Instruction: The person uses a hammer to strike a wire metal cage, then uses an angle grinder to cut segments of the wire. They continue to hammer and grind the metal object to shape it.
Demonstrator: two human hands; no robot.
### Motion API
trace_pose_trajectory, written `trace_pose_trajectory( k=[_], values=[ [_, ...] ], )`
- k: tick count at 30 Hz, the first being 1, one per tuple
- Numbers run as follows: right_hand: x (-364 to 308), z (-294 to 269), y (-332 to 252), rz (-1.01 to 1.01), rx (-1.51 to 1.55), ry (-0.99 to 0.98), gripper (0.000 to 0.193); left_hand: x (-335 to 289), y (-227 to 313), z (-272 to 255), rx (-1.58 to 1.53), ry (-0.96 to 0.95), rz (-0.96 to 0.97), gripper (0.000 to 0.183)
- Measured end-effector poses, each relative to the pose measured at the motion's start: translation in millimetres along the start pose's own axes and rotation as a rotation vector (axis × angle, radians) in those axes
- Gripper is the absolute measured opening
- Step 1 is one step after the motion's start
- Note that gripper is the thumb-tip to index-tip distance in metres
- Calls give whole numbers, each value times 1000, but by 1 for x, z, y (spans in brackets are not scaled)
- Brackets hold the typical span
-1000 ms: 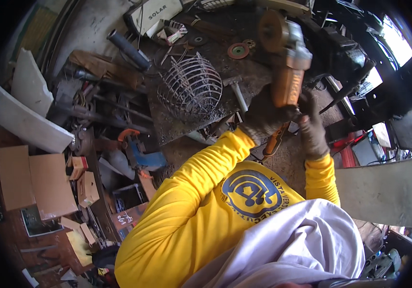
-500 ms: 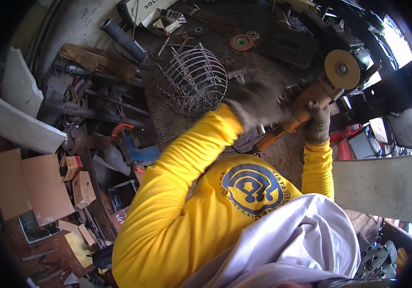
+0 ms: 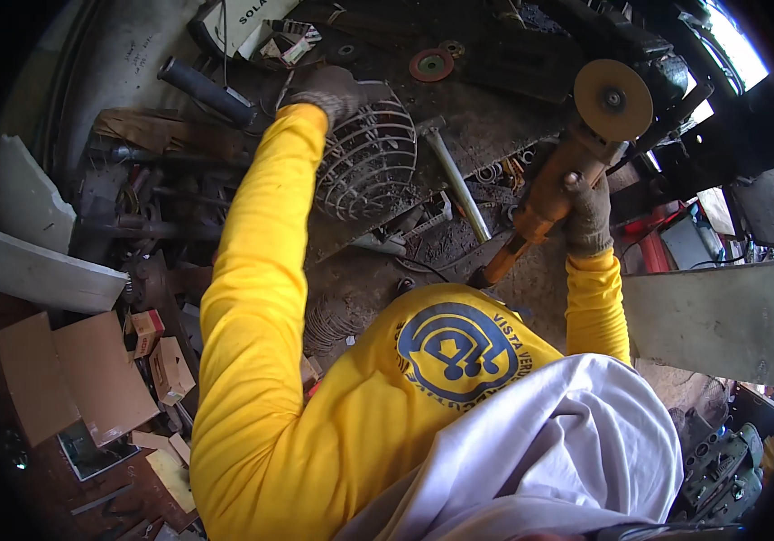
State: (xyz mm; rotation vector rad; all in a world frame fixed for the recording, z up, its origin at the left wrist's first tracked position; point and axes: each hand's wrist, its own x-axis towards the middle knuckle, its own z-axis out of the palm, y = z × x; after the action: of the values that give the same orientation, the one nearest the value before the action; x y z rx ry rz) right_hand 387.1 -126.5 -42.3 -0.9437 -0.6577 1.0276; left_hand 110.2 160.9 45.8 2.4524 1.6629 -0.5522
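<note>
My left hand (image 3: 328, 93), in a dark knitted glove, rests on the far rim of a domed wire guard (image 3: 371, 155), its fingers curled around the bars and partly hidden. The guard, like one from a fan, lies on the dark, grimy workbench (image 3: 486, 113). On the right, my gloved right hand (image 3: 589, 216) grips the body of an orange angle grinder (image 3: 545, 203). A tan disc (image 3: 613, 99) sits at the grinder's far end, its blades of motion not visible. The grinder's rear handle points back toward my body.
A metal bar with a crosspiece (image 3: 459, 185) lies right of the guard. Farther back are a red-rimmed disc (image 3: 431, 65) and a dark pipe (image 3: 205, 91). Cardboard boxes (image 3: 103, 379) and scrap crowd the left; a pale panel (image 3: 716, 320) stands at right.
My left hand has moved from beside the grinder, leftward and away from me, onto the wire guard. My right hand still holds the grinder. The whole view has shifted slightly.
</note>
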Motion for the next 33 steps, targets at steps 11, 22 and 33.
trace_pose_trajectory(
  k=[11,22,33],
  values=[
    [2,35,-18,280,-294,-196,67,-129,-96,33,-1145,629,-89,54],
    [-22,87,5,185,-507,-368,83,-123,-125,78,-1179,797,-122,41],
    [-35,126,12,152,-696,-357,75,-121,-128,72,-1150,823,-18,53]
  ],
)
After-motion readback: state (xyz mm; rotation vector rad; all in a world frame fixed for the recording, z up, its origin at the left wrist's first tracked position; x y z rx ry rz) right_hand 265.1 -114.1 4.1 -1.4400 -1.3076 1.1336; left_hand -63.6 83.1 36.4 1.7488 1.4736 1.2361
